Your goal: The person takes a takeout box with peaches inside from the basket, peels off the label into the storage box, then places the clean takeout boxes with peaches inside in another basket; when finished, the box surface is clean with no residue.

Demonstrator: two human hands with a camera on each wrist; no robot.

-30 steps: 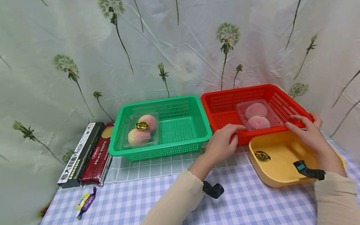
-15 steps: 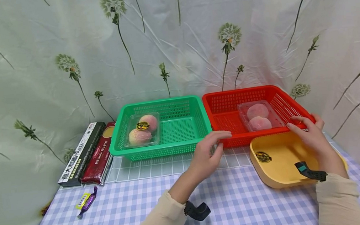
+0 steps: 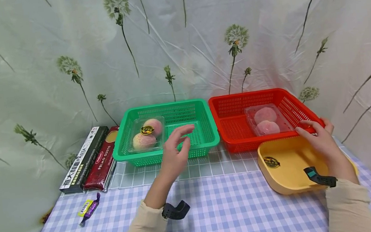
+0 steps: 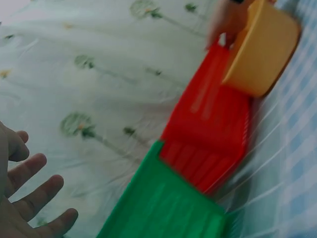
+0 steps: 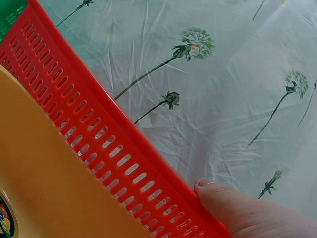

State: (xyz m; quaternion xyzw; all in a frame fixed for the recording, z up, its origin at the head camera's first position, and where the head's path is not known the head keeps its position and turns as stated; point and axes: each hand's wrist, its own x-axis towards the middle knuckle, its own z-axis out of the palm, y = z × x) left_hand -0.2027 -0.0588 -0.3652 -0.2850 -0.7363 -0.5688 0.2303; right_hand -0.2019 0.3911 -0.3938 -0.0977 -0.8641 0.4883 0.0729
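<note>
In the head view my left hand [image 3: 173,154] hovers before the front rim of the green basket [image 3: 136,156], holding nothing. Its fingers [image 4: 42,196] appear spread apart in the left wrist view. A clear pack of two peaches [image 3: 144,141] lies in the left part of that basket. At the front right corner of the red basket [image 3: 234,144], my right hand [image 3: 325,144] grips the rim. The thumb [image 5: 223,201] presses on this rim in the right wrist view. Another clear pack with two pink peaches [image 3: 267,126] lies inside the red basket.
A yellow tray [image 3: 287,180] with a round black sticker sits under my right wrist. On the left lie a black pasta box [image 3: 83,160], a dark red spaghetti pack [image 3: 98,167] and a purple and yellow candy [image 3: 89,208]. White wire rack [image 3: 190,171] supports the baskets.
My left hand has left the red basket's front rim and moved left to the front of the green basket. The right hand stays at the red basket's corner.
</note>
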